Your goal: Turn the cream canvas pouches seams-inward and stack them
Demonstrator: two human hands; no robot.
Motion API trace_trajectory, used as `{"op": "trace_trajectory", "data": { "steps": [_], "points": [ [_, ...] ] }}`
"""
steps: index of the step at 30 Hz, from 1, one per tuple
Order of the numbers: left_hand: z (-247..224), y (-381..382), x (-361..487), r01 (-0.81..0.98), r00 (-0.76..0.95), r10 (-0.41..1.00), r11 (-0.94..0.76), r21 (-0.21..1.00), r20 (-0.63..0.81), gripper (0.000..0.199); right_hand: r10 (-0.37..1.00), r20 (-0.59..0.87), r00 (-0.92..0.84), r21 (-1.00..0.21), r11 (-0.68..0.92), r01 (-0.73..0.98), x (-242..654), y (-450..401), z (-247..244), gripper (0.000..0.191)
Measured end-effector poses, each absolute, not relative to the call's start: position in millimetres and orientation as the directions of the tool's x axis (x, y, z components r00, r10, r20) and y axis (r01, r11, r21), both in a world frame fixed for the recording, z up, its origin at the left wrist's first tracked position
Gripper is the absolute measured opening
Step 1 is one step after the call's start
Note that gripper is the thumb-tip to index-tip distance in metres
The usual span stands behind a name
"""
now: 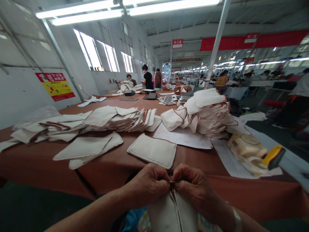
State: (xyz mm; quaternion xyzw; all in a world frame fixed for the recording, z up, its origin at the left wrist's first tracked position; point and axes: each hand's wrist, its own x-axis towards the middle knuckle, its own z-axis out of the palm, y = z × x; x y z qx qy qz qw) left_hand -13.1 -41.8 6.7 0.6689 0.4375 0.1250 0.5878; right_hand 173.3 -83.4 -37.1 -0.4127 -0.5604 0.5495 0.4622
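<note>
Both hands meet at the top end of a cream fabric pouch (161, 212) with a brown-lined slit down its middle. My left hand (148, 183) pinches one side of the slit's top edge between thumb and finger. Opposite it, my right hand (196, 187) pinches the other side, its fingertips almost touching the left ones. A small dark bit shows between the fingertips, too small to name. Just beyond the hands, a single flat cream pouch (153, 149) with a thin brown edge lies on the brown-covered table (111, 174).
A long row of cream pouches (101, 116) spreads across the left; a tall stack (207, 112) rises at the right. Two overlapping pouches (84, 148) lie nearer. A yellow-and-black handled tool (274, 157) rests by a plastic-wrapped bundle (247, 145). People work farther back.
</note>
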Motion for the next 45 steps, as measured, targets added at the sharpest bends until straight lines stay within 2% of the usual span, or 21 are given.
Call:
{"op": "trace_trajectory", "data": {
  "steps": [2,5,7,10,15,17,19,20,22,24,28,31,35,40,42,45],
  "points": [
    [8.4,-44.3,-13.0,0.374,0.587,0.720,0.164,0.913,-0.370,0.019,0.960,0.113,-0.255,-0.994,0.106,-0.041,175.8,-87.9,-38.5,0.007],
    [9.1,-48.2,-13.1,0.199,0.578,0.729,0.309,0.930,-0.366,0.018,0.929,0.221,-0.298,-0.965,0.253,0.072,179.8,-93.5,-36.6,0.012],
    [8.1,-49.4,-13.6,0.125,0.599,0.712,0.370,0.921,-0.367,0.026,0.893,0.316,-0.321,-0.918,0.374,0.136,181.3,-95.2,-33.8,0.015],
    [6.4,-48.6,-14.5,0.190,0.629,0.653,0.398,0.898,-0.422,0.050,0.837,0.438,-0.329,-0.832,0.516,0.205,181.6,-95.7,-31.2,0.017],
    [8.4,-47.5,-17.5,0.245,0.691,0.616,0.293,0.924,-0.378,0.055,0.739,0.555,-0.382,-0.675,0.669,0.312,184.4,-102.6,-34.4,0.013],
    [11.2,-48.5,-20.3,0.265,0.718,0.613,0.196,0.944,-0.329,0.053,0.768,0.524,-0.368,-0.730,0.627,0.270,187.3,-107.0,-35.0,0.009],
    [15.2,-49.8,-23.3,0.291,0.749,0.598,0.088,0.953,-0.284,0.049,0.866,0.378,-0.326,-0.883,0.444,0.155,190.2,-109.1,-32.8,0.008],
    [17.4,-50.4,-24.5,0.305,0.760,0.592,0.040,0.951,-0.269,0.048,0.909,0.274,-0.313,-0.945,0.316,0.088,191.5,-108.7,-30.5,0.013],
    [22.1,-51.3,-25.8,0.333,0.768,0.589,-0.033,0.942,-0.251,0.046,0.938,0.110,-0.330,-0.993,0.116,-0.002,193.7,-105.0,-23.8,0.027],
    [26.3,-51.9,-25.5,0.339,0.772,0.589,-0.069,0.938,-0.236,0.044,0.920,0.044,-0.390,-0.999,0.050,0.006,195.5,-99.1,-15.6,0.038],
    [30.2,-52.8,-23.4,0.325,0.778,0.596,-0.109,0.940,-0.200,0.041,0.864,-0.016,-0.503,-0.995,0.036,0.094,196.4,-92.4,-4.7,0.042],
    [27.5,-55.1,-23.1,0.305,0.781,0.597,-0.110,0.946,-0.182,0.041,0.860,0.045,-0.509,-0.990,0.106,0.092,193.6,-95.6,-9.1,0.040],
    [20.6,-59.0,-21.5,0.172,0.783,0.606,0.008,0.985,-0.142,0.045,0.872,0.131,-0.473,-0.987,0.160,0.023,192.4,-99.6,-23.2,0.036],
    [22.6,-57.5,-16.3,0.304,0.723,0.689,-0.246,0.921,-0.054,0.042,0.843,0.022,-0.537,-1.000,0.023,-0.006,197.6,-92.1,-22.3,0.036],
    [27.1,-54.5,-16.2,0.326,0.731,0.669,-0.164,0.931,-0.139,0.042,0.840,0.041,-0.540,-0.999,0.043,-0.009,197.6,-89.3,-18.1,0.037],
    [34.2,-48.9,-20.3,0.317,0.784,0.529,0.109,0.942,-0.325,0.052,0.830,0.143,-0.539,-0.990,0.124,-0.072,196.3,-87.6,-14.7,0.034]
  ]
}}
